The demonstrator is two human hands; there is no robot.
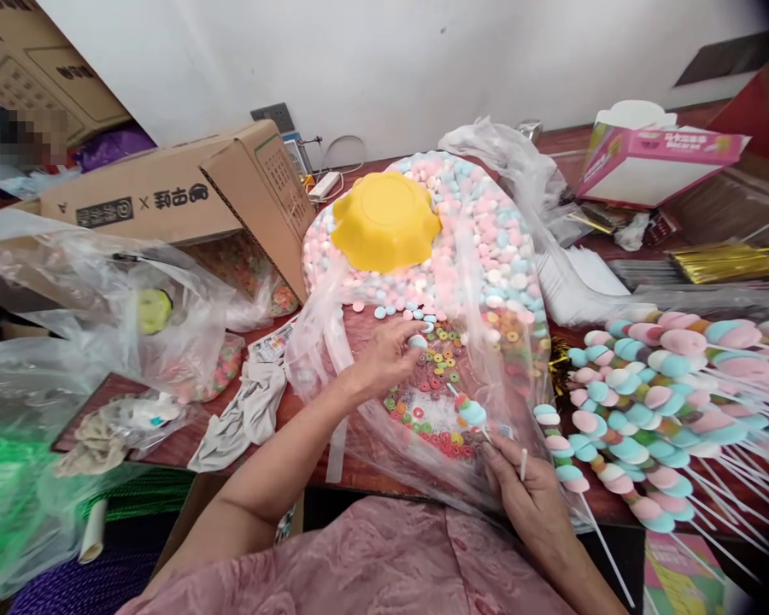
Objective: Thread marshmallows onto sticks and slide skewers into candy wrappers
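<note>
My left hand (pixel 390 352) reaches into a large clear plastic bag (pixel 487 282) and pinches a pale blue marshmallow candy (pixel 418 342) at its fingertips. Colourful ring candies (pixel 437 376) lie loose just beside it. My right hand (pixel 526 489) grips a white stick (pixel 523 464) that carries a blue marshmallow and ring candies (pixel 467 410) at its upper end. An upturned yellow bowl (pixel 384 219) rests on the heap of pink, blue and white marshmallows (pixel 493 231) farther back in the bag.
Several finished candy skewers (pixel 654 401) lie stacked at the right. A cardboard box (pixel 185 192) and crumpled plastic bags (pixel 102 299) fill the left. A pink and white carton (pixel 654 158) and gold twist ties (pixel 721 256) sit at the back right. Rags (pixel 243 414) lie near the table's front edge.
</note>
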